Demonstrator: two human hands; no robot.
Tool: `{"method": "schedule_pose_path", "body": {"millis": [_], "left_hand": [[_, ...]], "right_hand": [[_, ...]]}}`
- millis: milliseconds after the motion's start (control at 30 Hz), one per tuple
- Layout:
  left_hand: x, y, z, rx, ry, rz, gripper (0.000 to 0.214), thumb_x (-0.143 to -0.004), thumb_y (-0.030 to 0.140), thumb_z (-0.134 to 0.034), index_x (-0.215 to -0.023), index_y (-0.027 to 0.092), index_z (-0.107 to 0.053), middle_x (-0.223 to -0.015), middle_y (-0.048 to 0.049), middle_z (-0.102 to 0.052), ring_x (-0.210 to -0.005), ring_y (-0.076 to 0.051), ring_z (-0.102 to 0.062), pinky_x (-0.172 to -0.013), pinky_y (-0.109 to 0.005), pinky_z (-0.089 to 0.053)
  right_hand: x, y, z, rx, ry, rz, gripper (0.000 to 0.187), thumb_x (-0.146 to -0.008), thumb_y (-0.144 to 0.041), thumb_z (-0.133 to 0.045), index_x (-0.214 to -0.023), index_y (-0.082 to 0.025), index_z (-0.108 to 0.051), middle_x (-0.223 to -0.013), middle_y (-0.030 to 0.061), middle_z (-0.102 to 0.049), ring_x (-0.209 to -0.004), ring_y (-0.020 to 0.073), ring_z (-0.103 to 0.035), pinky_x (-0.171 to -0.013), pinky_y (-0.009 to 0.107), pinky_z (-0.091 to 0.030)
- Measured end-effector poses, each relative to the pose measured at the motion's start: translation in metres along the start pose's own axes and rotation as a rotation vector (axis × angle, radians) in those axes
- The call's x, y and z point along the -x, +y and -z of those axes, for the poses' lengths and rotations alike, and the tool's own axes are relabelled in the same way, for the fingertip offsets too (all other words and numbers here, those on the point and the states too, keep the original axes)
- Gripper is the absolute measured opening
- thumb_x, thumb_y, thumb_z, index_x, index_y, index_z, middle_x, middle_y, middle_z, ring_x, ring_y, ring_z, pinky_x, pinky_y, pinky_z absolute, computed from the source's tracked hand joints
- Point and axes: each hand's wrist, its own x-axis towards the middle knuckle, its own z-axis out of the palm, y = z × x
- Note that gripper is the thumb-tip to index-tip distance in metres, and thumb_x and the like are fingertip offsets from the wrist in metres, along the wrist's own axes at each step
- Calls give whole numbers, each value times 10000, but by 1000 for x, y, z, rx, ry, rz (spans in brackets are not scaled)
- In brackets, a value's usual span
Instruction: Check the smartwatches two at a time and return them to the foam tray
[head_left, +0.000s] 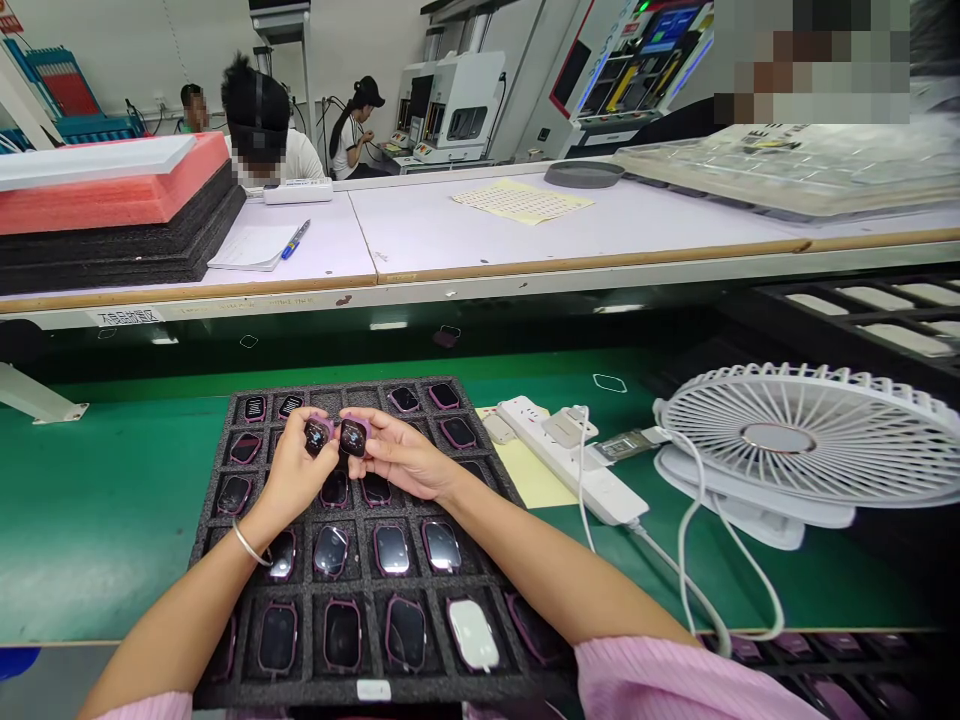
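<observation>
My left hand (300,465) is closed on a purple-framed smartwatch (319,434) with its screen lit. In my right hand (401,455) is a second smartwatch (353,437), also lit and purple-edged, pinched between thumb and fingers. The two watches are held side by side, screens toward me. Both hands are over a dark foam tray (301,585) divided into square compartments. Several watch cases lie in them, mostly with dark screens, and one compartment near the front holds a white-faced piece (473,634). My forearms and hands hide some of the compartments.
Right of the tray lie a white power strip (570,460) with cables and a white fan (810,440). Behind is a raised white shelf (420,235) bearing foam sheets (112,190), a notepad (247,247), a pen (295,240) and a sticker sheet (523,200). Other people sit beyond.
</observation>
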Motion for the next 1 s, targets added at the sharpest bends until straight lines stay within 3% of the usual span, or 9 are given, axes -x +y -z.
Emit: {"method": "schedule_pose_path", "body": {"millis": [1000], "left_hand": [[1, 1, 0, 23, -13, 0, 293, -792, 225, -594, -1077, 206, -528, -1010, -39, -604, -954, -198, -589, -912, -361, -442]], "right_hand": [[1, -2, -2, -1, 11, 4, 533, -786, -310, -840, -1248, -217, -591, -919, 0, -702, -741, 149, -722, -731, 280, -541]]}}
